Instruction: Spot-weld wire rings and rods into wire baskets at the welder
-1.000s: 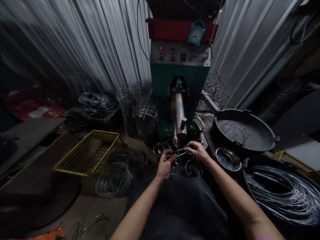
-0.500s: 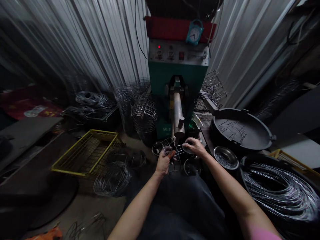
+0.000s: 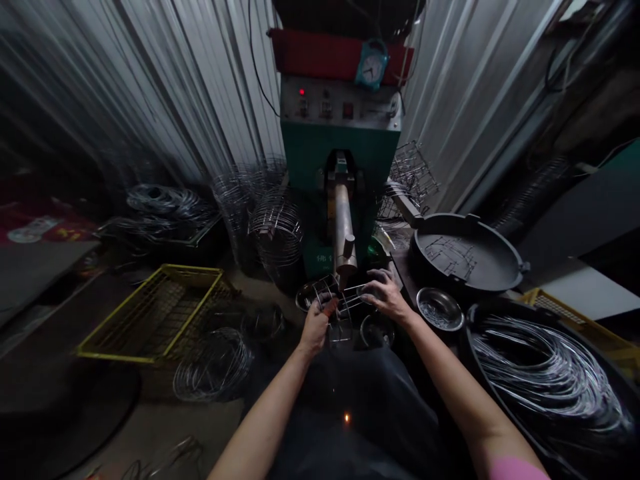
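A small wire frame of thin metal rods is held low under the tip of the metal arm of a green welding machine. My left hand is closed on its left side, thumb on top. At the right end of the rods is my right hand, its fingers curled about the rod ends. Exactly how those fingertips grip is hard to make out in the dark. A bright orange spark shows against the dark clothing on my lap.
Right of me are a round black pan, a metal bowl of small pieces and a tub with coiled wire. On the left stand a yellow mesh basket, wire rings and stacked wire baskets.
The view has shifted to the right. My right hand has spread and turned on the rods, the wire frame now sits against the metal arm's tip, and a spark has appeared.
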Demonstrator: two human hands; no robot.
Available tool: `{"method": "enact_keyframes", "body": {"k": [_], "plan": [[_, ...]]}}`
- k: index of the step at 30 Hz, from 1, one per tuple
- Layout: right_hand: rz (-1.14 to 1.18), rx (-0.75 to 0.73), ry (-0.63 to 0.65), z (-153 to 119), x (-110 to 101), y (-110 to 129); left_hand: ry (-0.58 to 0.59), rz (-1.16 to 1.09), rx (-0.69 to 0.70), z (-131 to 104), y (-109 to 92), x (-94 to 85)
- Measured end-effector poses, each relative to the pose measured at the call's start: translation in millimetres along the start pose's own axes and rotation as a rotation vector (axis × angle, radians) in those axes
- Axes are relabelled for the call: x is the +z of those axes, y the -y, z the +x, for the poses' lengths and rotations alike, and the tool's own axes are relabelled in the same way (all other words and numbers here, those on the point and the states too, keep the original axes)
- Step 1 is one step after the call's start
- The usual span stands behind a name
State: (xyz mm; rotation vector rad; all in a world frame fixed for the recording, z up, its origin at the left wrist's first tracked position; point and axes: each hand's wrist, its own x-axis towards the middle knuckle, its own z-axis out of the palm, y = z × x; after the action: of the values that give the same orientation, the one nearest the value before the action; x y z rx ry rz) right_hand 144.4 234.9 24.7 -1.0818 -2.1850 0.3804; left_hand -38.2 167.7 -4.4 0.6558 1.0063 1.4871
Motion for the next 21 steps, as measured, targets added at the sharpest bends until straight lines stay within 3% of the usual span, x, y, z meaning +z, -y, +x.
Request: {"method": "enact_keyframes", "body": {"k": [3, 10, 16, 21], "plan": [[-0.064, 0.016, 0.072, -6, 2, -6, -0.028, -0.04, 0.035, -1, 1, 1.9], [0.254, 0.18, 0.012, -4, -2, -8, -0.066, -0.095, 0.011, -3, 2, 5.5], [0.247, 0.135, -0.03, 2, 5, 14, -0.104, -0.111, -0.008, 0, -1, 9.1], [0.219, 0.135, -0.021, 8, 11, 11, -0.155, -0.155, -0.04, 4, -1, 10.0]]}}
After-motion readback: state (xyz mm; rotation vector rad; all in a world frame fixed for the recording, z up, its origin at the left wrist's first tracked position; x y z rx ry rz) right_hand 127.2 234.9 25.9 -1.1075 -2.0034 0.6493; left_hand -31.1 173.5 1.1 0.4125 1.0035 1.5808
